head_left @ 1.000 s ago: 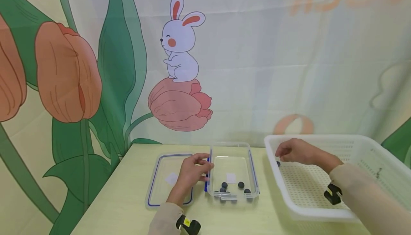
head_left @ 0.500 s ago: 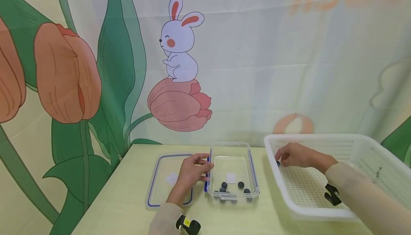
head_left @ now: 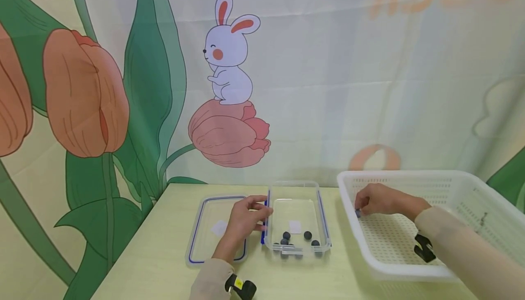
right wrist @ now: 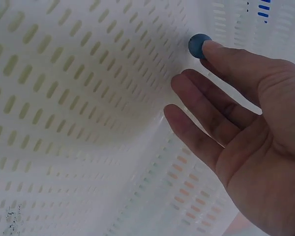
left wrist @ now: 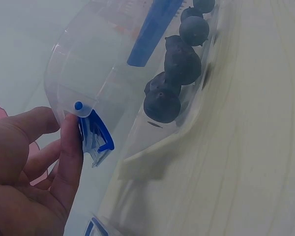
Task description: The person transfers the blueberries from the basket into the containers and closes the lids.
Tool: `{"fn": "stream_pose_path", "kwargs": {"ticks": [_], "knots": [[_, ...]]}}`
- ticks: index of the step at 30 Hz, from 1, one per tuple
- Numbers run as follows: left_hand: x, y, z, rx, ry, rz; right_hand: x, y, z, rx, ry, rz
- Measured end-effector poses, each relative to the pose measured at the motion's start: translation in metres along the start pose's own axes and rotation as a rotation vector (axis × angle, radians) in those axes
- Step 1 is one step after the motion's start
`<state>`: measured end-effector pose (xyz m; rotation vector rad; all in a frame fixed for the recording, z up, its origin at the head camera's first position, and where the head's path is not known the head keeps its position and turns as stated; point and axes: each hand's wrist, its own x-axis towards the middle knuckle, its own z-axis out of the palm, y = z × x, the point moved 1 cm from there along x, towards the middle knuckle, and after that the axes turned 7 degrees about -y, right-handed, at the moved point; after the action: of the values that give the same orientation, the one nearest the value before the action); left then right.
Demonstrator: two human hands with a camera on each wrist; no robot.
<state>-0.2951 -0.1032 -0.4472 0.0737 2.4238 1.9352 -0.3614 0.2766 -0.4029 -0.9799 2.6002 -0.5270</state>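
A clear plastic food container [head_left: 296, 213] with blue latches holds several blueberries [head_left: 307, 235], gathered toward its near end. My left hand [head_left: 245, 218] rests against the container's left side, fingers touching the rim. In the left wrist view its fingertips lie beside a blue latch [left wrist: 94, 135], with blueberries [left wrist: 162, 104] showing through the clear wall. My right hand [head_left: 375, 199] reaches into a white perforated basket [head_left: 371, 259] near its left wall. In the right wrist view, its thumb and index finger pinch one blueberry [right wrist: 199, 45]; the other fingers are loosely spread.
The container's clear lid [head_left: 201, 236], with a blue seal, lies to the left, partly behind my left forearm. All stand on a pale wooden table [head_left: 143, 254]. A printed curtain [head_left: 303, 108] with a rabbit and tulips hangs behind.
My right hand has lowered to the blueberry by the basket's left wall, pinched it and shifted it slightly. The left hand and the container have stayed put.
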Motion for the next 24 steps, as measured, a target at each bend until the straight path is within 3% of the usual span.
{"fn": "stream_pose_path", "kwargs": {"ticks": [13, 24], "knots": [[-0.0001, -0.0002, -0.0013, -0.016, -0.003, 0.002, 0.0057, 0.0002, 0.0044, 0.001, -0.010, -0.057], [-0.0005, 0.0008, -0.0006, -0.012, -0.002, -0.007, 0.0029, -0.0015, 0.0029, 0.037, -0.024, -0.015]]}}
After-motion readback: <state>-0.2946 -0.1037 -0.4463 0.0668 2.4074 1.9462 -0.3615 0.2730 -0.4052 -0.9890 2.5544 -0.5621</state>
